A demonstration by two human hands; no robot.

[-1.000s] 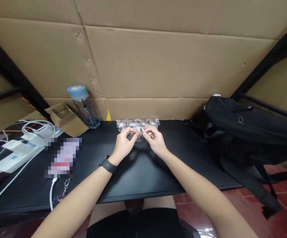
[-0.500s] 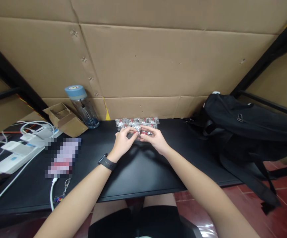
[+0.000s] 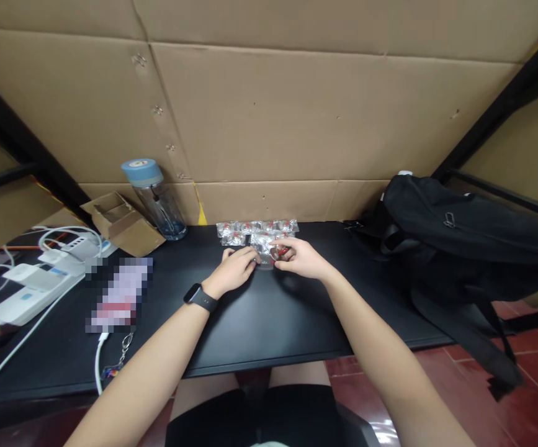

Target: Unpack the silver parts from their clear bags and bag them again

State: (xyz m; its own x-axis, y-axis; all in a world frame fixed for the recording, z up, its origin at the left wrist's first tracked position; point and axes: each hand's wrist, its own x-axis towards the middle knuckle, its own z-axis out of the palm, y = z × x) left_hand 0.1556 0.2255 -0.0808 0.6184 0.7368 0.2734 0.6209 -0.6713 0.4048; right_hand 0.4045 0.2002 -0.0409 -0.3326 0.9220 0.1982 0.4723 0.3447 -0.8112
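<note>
Several small shiny clear-and-silver packets with red marks [image 3: 235, 238] lie in rows on the black desktop, close to the cardboard wall. My right hand [image 3: 303, 257] holds a small packet with a red part [image 3: 278, 252] between thumb and fingers, at the front of the rows. To the left, my left hand [image 3: 238, 268] rests low over the desk, thumb apart from its bent fingers. Those fingertips meet the left edge of a clear packet [image 3: 265, 263] lying between the hands. What lies under the left fingers is hidden.
At left stand a blue-lidded bottle [image 3: 157, 202] and an open cardboard box [image 3: 124, 226]. Nearer are a white power strip [image 3: 26, 295] with cables and a blurred-out phone-like object [image 3: 120, 295] on a white cable. A black backpack [image 3: 464, 230] fills the right side.
My hands, earlier together around a shiny packet, have moved apart. The left has come down to the desk on the left; the right has shifted slightly right, holding a packet.
</note>
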